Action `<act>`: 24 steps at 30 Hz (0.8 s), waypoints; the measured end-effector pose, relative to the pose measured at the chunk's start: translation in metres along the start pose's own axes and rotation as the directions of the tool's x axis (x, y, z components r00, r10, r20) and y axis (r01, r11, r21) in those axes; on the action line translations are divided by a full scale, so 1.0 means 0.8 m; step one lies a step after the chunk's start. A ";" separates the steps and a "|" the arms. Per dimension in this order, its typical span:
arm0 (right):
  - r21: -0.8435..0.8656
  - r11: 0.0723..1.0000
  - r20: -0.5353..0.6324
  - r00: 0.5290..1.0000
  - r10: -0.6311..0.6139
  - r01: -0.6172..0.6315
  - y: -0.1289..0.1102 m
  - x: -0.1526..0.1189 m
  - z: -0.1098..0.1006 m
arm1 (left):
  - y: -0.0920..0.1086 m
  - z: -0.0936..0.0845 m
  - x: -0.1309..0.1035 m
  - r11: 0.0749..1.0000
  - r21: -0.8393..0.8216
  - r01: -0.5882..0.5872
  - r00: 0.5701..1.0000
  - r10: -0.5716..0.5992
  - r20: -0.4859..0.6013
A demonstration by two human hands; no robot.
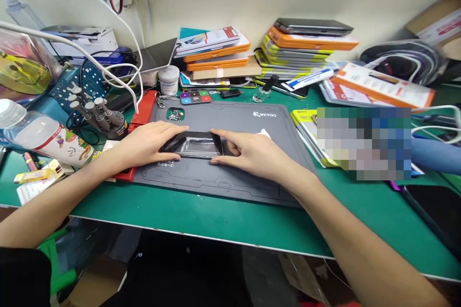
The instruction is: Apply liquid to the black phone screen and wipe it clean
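Note:
A dark smartphone [194, 145] lies sideways between my hands, low over a grey work mat [230, 180], its glossy face reflecting light. My left hand [153, 141] grips its left end, thumb along the near edge and fingers along the far edge. At the other end, my right hand [248, 151] holds it the same way, with the fingertips at the far corner and the thumb at the near one. Small screws and metal bits sit in a green recess [175, 114] of the mat, beyond my left hand. A scrap of white material [264, 133] shows behind my right hand.
Stacked orange and yellow boxes [295, 53] line the wall. On the left stand a drink bottle [54, 134], a screwdriver holder [108, 122] and a white jar [169, 80]. A blue sleeve [435, 153] reaches in from the right, near a blurred patch. A black phone [432, 211] lies at the right.

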State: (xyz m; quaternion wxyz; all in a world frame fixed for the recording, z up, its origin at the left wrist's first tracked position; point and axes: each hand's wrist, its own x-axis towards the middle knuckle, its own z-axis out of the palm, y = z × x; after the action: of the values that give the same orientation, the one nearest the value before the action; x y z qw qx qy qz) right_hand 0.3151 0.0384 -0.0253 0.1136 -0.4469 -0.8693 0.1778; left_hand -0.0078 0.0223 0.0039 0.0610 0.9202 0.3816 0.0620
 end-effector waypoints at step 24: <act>0.115 0.993 -0.493 0.868 0.052 0.006 0.047 -0.002 -0.010 | -0.011 0.007 -0.003 0.999 0.034 0.001 1.000 0.000 -0.030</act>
State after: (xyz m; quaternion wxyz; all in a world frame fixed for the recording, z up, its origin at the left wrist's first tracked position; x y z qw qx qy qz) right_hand 0.3466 0.0592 -0.0337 0.3556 -0.4805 -0.7944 0.1076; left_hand -0.0147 0.0267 -0.0029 0.0396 0.9201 0.3835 0.0692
